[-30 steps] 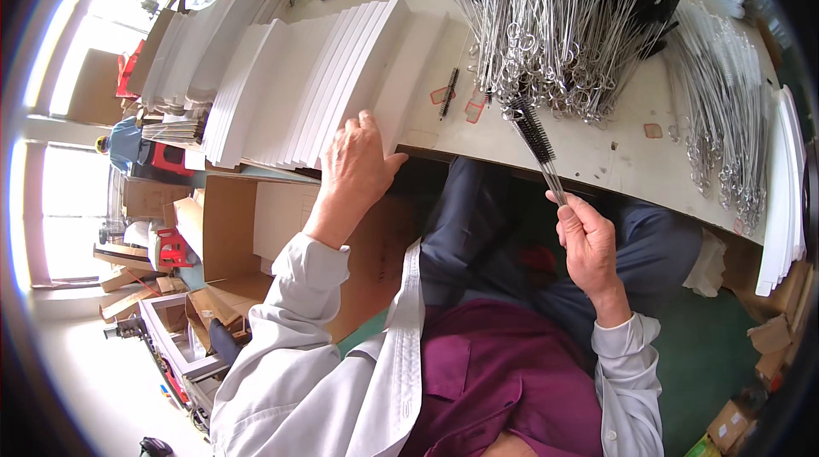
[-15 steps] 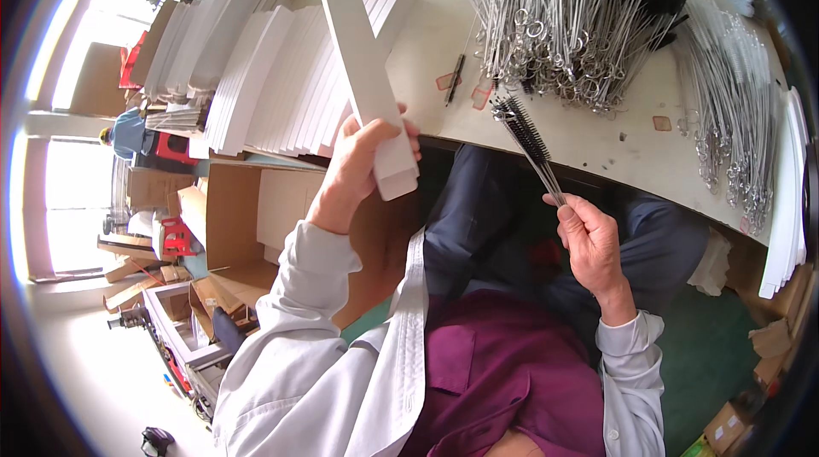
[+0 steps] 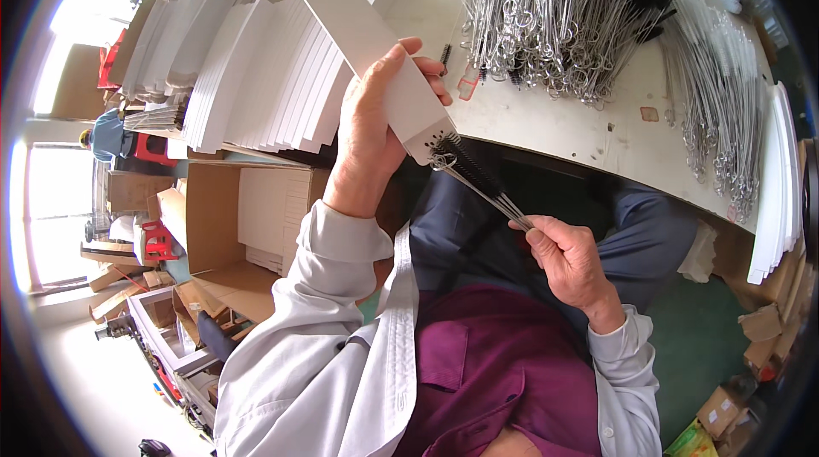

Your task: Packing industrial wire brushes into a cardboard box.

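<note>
My left hand [image 3: 375, 111] is wrapped round a long white cardboard box [image 3: 345, 17], slanting from the upper left toward my lap. Its near end is the one facing my right hand. A small bundle of wire brushes [image 3: 472, 174] with black bristles is pinched by the wire stems in my right hand [image 3: 567, 265]. The bristle tips and a wire loop meet the near end of the box; whether they are inside it cannot be made out. On the table [image 3: 546, 128] lies a large heap of black-bristled wire brushes [image 3: 554, 39], loops toward me.
Rows of flat white boxes [image 3: 264, 81] stand at the table's left. Further wire brushes with pale bristles [image 3: 717, 107] lie at the right, beside stacked white strips [image 3: 778, 192]. An open carton [image 3: 217, 218] holding white boxes is left of my legs. A person [image 3: 109, 134] sits far left.
The brushes in my right hand have moved left to the box's near end. My left hand has tilted the box, its far end swinging left.
</note>
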Demonstrator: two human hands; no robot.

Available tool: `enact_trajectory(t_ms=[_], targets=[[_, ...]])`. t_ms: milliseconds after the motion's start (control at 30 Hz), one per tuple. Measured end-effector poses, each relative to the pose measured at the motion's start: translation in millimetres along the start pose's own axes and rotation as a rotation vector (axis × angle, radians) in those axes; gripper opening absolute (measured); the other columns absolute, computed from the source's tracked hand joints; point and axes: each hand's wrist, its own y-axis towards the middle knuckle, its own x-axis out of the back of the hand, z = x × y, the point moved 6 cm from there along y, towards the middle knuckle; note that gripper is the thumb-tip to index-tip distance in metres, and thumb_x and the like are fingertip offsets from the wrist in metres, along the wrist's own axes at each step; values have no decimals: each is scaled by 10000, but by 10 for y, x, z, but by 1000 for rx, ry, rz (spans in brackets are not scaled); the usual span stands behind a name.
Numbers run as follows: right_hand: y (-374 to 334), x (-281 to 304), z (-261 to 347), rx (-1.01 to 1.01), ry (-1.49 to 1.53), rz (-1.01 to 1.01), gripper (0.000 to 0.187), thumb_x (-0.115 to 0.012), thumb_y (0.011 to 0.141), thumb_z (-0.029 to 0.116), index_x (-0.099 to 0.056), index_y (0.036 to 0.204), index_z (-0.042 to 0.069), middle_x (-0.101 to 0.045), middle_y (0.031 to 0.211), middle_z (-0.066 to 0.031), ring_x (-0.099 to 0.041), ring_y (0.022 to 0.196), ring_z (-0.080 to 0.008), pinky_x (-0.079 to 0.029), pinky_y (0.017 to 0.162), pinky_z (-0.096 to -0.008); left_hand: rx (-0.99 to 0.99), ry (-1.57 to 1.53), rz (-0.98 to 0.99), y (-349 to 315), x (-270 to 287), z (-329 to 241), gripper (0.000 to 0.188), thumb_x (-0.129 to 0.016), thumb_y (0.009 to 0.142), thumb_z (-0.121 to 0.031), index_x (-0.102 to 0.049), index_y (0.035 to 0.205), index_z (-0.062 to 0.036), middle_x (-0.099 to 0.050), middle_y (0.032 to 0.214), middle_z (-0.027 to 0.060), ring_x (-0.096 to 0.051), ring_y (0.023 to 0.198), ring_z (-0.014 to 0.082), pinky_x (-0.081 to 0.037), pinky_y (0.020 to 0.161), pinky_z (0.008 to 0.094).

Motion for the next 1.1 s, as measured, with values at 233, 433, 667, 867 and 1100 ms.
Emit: enact_trajectory(t_ms=[233, 433, 667, 867, 1100], targets=[[32, 6, -99, -78, 71, 29, 186, -585, 1065, 83, -711, 1164, -11, -512, 647, -1, -419, 567, -57, -379, 522, -247, -20, -42, -22, -145, -69, 3, 415, -618, 1030, -296, -560, 1266, 41, -667, 974, 183, -645, 810, 264, -569, 778, 428], [61, 40, -87, -37, -50, -40, 164, -599, 1052, 73, -717, 1137, -3, -561, 653, -40, -462, 562, -79, -403, 527, -263, -5, -72, -49, -214, -97, 70, 394, -621, 1017, -285, -579, 1236, 39, -667, 976, 183, -650, 811, 258, -574, 782, 433], [84, 56, -35, 1, -142, -60, 158, -608, 1041, 60, -708, 1137, -15, -590, 679, -81, -491, 568, -117, -422, 537, -283, 60, -65, -100, -333, -144, 311, 382, -633, 1011, -293, -589, 1211, 29, -670, 980, 181, -670, 817, 267, -581, 786, 427], [210, 2, -20, -70, -89, -52, 135, -602, 1033, 47, -705, 1090, -21, -597, 649, -95, -478, 543, -140, -428, 533, -306, 140, -99, -88, -485, -313, 633, 392, -628, 1023, -305, -558, 1231, 19, -674, 994, 178, -691, 833, 285, -580, 782, 422], [473, 66, 154, -81, -84, -71, 167, -685, 987, 122, -686, 1034, -38, -622, 657, -132, -544, 547, -179, -471, 556, -338, 147, -201, -140, -446, -343, 730, 392, -658, 1013, -341, -563, 1198, -8, -650, 986, 158, -664, 861, 266, -569, 831, 429]])
